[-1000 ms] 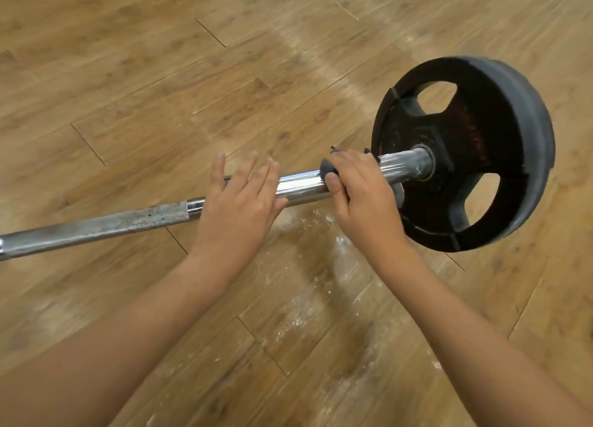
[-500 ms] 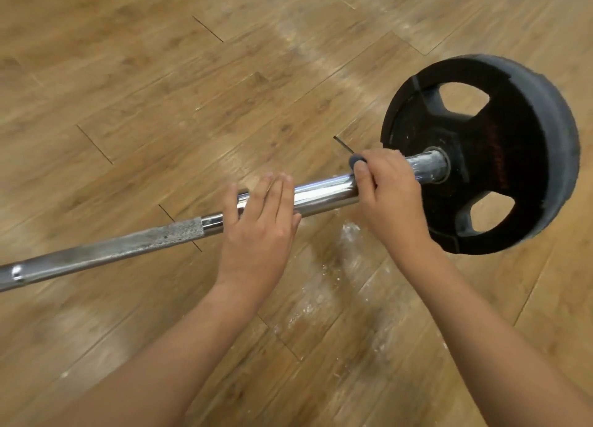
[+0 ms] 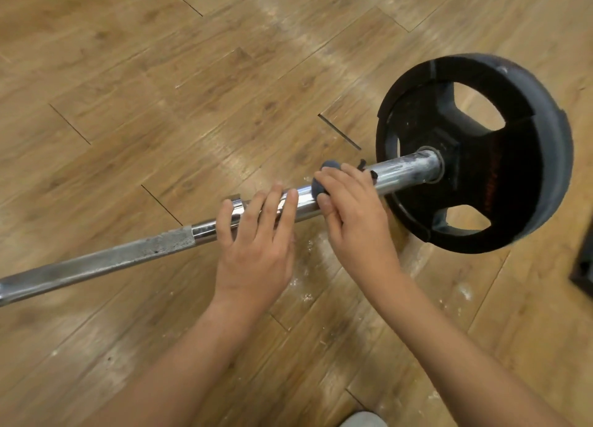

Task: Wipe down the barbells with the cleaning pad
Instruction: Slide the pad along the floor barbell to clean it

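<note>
A steel barbell [image 3: 106, 259] lies across the wooden floor, its shiny sleeve [image 3: 404, 169] running into a black weight plate [image 3: 500, 157] at the right. My left hand [image 3: 256, 237] rests on the sleeve's inner end with its fingers straight over the bar. My right hand [image 3: 353, 214] holds a small grey cleaning pad [image 3: 321, 186] wrapped against the sleeve, just right of the left hand. Most of the pad is hidden under the fingers.
White dust flecks [image 3: 305, 279] lie on the floor planks below the sleeve. A dark object [image 3: 582, 266] sits at the right edge, and a grey shoe tip [image 3: 362, 420] shows at the bottom edge.
My right hand with the pad has slid left along the sleeve, away from the plate, baring more of the chalky sleeve end. The left hand stays on the bar.
</note>
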{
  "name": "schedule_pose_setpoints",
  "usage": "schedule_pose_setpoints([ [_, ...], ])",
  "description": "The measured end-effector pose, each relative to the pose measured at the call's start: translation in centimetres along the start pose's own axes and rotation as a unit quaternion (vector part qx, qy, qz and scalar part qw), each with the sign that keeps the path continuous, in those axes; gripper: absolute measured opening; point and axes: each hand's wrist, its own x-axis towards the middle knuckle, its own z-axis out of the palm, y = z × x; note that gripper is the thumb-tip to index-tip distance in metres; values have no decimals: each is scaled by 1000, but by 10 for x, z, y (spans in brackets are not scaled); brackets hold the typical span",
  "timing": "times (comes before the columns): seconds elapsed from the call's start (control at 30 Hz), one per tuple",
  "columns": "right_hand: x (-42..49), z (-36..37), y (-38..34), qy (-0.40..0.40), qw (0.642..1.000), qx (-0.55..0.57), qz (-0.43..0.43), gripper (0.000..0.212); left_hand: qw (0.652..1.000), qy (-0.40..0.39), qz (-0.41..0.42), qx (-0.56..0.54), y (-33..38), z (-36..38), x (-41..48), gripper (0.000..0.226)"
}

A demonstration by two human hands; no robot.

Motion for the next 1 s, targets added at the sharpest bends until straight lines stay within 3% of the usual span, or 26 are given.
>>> schedule_pose_setpoints([
  [0.1, -3, -14, 13, -18, 1000, -9, -21, 27, 1000, -10, 5, -13, 7, -5, -10, 59],
  [0.23, -8, -17, 6, 22, 998, -14, 65, 25, 1000, -14, 13, -8, 12, -7, -22, 63],
  [0.4, -30, -18, 0, -24, 1000, -2, 1, 31, 1000, -10, 27, -5, 18, -9, -37, 67],
  [0.57, -29, -26, 12, 42, 995, -21, 90, 27, 999, 7, 40, 3, 23, -9, -45, 68],
  [0.73, -40, -22, 9, -8, 1000, -11, 2, 30, 999, 11, 43, -8, 23, -9, -45, 65],
  [0.9, -25, -22, 14, 35, 998, -12, 49, 26, 999, 21, 23, -22, 23, -7, -38, 62],
  [1.0, -29, -12, 3, -7, 1000, 12, -16, 28, 999, 24, 13, -26, 20, -5, -32, 60],
])
